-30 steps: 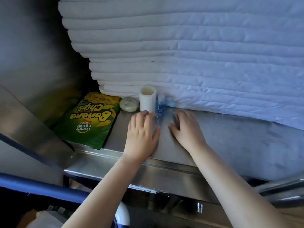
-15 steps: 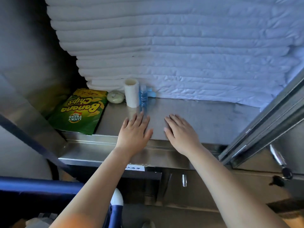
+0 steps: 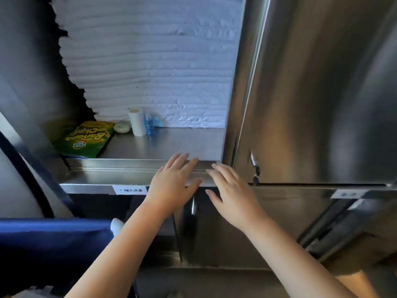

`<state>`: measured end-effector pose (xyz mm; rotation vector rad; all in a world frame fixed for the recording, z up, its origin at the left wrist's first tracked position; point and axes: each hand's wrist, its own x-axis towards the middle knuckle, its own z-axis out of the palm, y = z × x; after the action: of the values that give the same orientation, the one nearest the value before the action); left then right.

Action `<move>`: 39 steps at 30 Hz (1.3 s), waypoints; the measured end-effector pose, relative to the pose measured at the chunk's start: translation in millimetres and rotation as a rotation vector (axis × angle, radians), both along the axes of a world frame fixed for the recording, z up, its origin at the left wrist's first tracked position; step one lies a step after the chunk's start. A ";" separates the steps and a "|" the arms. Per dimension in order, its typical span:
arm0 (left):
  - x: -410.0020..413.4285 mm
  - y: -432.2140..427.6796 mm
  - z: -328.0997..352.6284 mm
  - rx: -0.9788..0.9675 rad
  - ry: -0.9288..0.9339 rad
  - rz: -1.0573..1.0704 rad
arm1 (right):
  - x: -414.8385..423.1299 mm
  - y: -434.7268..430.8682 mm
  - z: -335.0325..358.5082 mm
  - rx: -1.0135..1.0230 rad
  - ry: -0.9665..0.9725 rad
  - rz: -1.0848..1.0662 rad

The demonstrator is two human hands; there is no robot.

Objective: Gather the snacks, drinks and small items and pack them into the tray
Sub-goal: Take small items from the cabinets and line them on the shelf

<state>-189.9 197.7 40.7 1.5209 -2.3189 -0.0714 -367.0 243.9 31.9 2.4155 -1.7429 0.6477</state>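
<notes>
One chips bag (image 3: 86, 139) well beyond left grip (image 3: 171, 186)

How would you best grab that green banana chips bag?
Probably its near edge, coming from the front with the left hand. The banana chips bag lies flat at the left end of the shelf, near edge at the front lip, so that edge is easiest to pinch.

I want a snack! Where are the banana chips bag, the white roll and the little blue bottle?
banana chips bag (image 3: 86, 139), head view, middle of the green front.
white roll (image 3: 137, 122), head view, middle of its side.
little blue bottle (image 3: 148, 124), head view, on its body.
</notes>
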 end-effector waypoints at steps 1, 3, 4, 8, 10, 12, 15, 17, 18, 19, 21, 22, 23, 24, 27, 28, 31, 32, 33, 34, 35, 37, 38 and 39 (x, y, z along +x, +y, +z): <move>-20.5 13.3 12.7 -0.059 0.007 -0.050 | -16.0 18.6 8.8 -0.036 -0.020 -0.032; -64.4 38.6 35.3 -0.156 0.032 -0.153 | -53.3 57.2 25.7 -0.093 -0.032 -0.123; -87.0 50.0 45.0 -0.186 0.047 -0.209 | -74.2 77.0 33.4 -0.117 -0.028 -0.182; -186.7 90.6 74.4 -0.281 0.079 -0.516 | -163.6 158.7 63.5 -0.226 -0.030 -0.460; -238.5 115.5 84.7 -0.294 0.108 -0.655 | -205.4 203.1 75.2 -0.288 -0.044 -0.595; -291.5 144.6 94.2 -0.289 0.136 -0.773 | -245.2 251.7 84.2 -0.342 -0.050 -0.758; -368.9 188.8 102.3 -0.303 0.146 -0.958 | -295.0 324.4 88.8 -0.349 -0.058 -0.997; -420.0 217.0 104.6 -0.308 0.139 -1.086 | -323.2 367.2 91.0 -0.357 -0.074 -1.133; -444.9 231.2 105.2 -0.308 0.135 -1.141 | -337.0 386.3 91.5 -0.362 -0.081 -1.194; -469.7 245.6 105.7 -0.306 0.132 -1.188 | -351.0 404.7 91.9 -0.363 -0.089 -1.256; -518.6 272.4 106.6 -0.310 0.129 -1.267 | -379.7 436.7 93.2 -0.367 -0.092 -1.365; -543.2 284.8 107.7 -0.320 0.129 -1.311 | -394.8 450.7 94.5 -0.367 -0.090 -1.415; -567.6 296.4 109.6 -0.332 0.131 -1.356 | -410.2 462.9 96.7 -0.361 -0.085 -1.464; -592.2 307.4 112.3 -0.340 0.135 -1.402 | -426.0 473.1 99.7 -0.351 -0.073 -1.510; -665.9 341.4 123.5 -0.325 0.163 -1.512 | -475.8 498.2 112.7 -0.322 -0.051 -1.611; -689.2 353.4 128.5 -0.320 0.183 -1.540 | -492.3 505.2 118.1 -0.318 -0.042 -1.639; -752.4 390.0 141.3 -0.319 0.241 -1.631 | -538.9 527.1 128.3 -0.314 0.016 -1.716; -771.6 401.7 143.6 -0.336 0.248 -1.654 | -552.2 535.2 130.2 -0.314 0.025 -1.738; -789.4 413.0 144.7 -0.354 0.255 -1.676 | -564.4 543.6 131.9 -0.318 0.037 -1.757; -805.7 424.1 145.1 -0.362 0.265 -1.698 | -575.6 552.5 133.5 -0.325 0.053 -1.773; -820.7 435.1 144.9 -0.359 0.272 -1.720 | -586.1 561.9 135.0 -0.331 0.066 -1.789; -849.5 458.5 143.8 -0.339 0.271 -1.756 | -606.8 584.2 136.8 -0.329 0.082 -1.817; -863.6 470.2 143.0 -0.327 0.265 -1.768 | -616.9 597.0 137.1 -0.321 0.084 -1.831; -878.3 482.1 141.9 -0.316 0.263 -1.775 | -627.4 610.6 137.1 -0.315 0.084 -1.845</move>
<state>-1068.2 679.8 182.6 -0.8941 -2.4412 -0.2846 -994.4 854.5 169.0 0.0449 -2.4551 0.3611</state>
